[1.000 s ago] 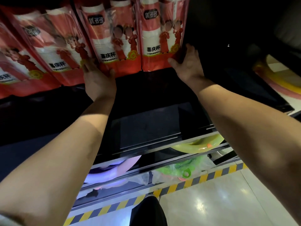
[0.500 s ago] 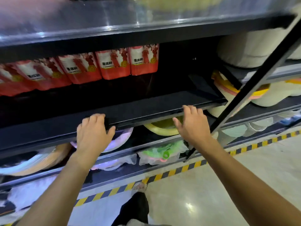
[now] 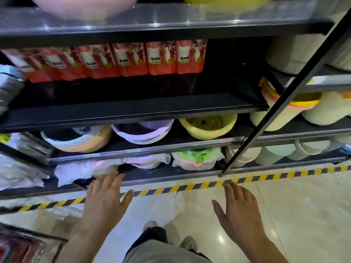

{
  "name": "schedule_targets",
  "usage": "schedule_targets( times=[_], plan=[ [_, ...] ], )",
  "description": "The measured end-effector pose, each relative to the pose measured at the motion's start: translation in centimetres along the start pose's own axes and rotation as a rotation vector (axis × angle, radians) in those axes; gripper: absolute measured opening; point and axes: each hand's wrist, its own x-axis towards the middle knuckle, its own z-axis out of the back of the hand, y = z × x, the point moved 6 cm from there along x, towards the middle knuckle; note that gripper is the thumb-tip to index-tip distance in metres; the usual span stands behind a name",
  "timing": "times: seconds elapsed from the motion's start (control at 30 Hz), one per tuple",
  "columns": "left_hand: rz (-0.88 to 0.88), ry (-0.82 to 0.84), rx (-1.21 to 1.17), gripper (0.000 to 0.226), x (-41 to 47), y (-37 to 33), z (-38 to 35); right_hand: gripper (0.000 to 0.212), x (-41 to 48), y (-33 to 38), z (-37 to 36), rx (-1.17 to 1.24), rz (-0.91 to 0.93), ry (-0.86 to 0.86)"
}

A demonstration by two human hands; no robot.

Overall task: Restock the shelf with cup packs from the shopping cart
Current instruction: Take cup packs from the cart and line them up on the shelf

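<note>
Low at the left, blurred red packs, probably in the cart, lie below and left of the left hand, the nearer of the 2; their long axis cannot be told. Left hand and right hand are spread, holding nothing. Along the shelf back edge stand at least 6 upright cup packs, with bare board rightward.

left hand: fingers spread, empty | right hand: fingers spread, empty
</note>
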Motion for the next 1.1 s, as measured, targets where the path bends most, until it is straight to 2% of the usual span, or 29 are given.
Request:
schedule_targets(
  times=[0.17, 0.33, 0.57, 0.63, 0.8, 0.9, 1.1],
  plan=[
    [0.067, -0.043, -0.045, 0.075, -4.5, 3.9, -0.2, 0.059, -2.3, 5.0, -0.3, -0.015, 0.064, 0.027],
    [0.195, -0.055, -0.107, 0.075, -9.5, 11.6, -0.5, 0.058, -3.4, 12.9, 0.2, 0.009, 0.105, 0.078],
    [0.446, -0.125, -0.133, 0.069, -20.2, 26.9, -0.7, 0.052, -7.4, 29.4, 0.5, 0.087, 0.354, -0.079],
    [0.517, -0.134, -0.139, 0.070, -23.3, 31.0, -0.9, 0.063, -8.4, 34.5, 0.1, 0.109, 0.468, -0.043],
    [0.726, -0.123, -0.147, 0.077, -30.4, 39.4, -0.4, 0.088, -10.4, 45.8, -0.5, 0.065, 0.618, 0.056],
    [0.837, -0.125, -0.168, 0.080, -33.4, 43.1, -0.5, 0.073, -11.2, 51.5, -1.6, -0.011, 0.750, 0.098],
    [1.057, -0.146, -0.207, 0.079, -38.0, 48.4, -1.6, 0.068, -11.3, 62.6, -2.4, 0.000, 0.911, 0.143]
  ],
)
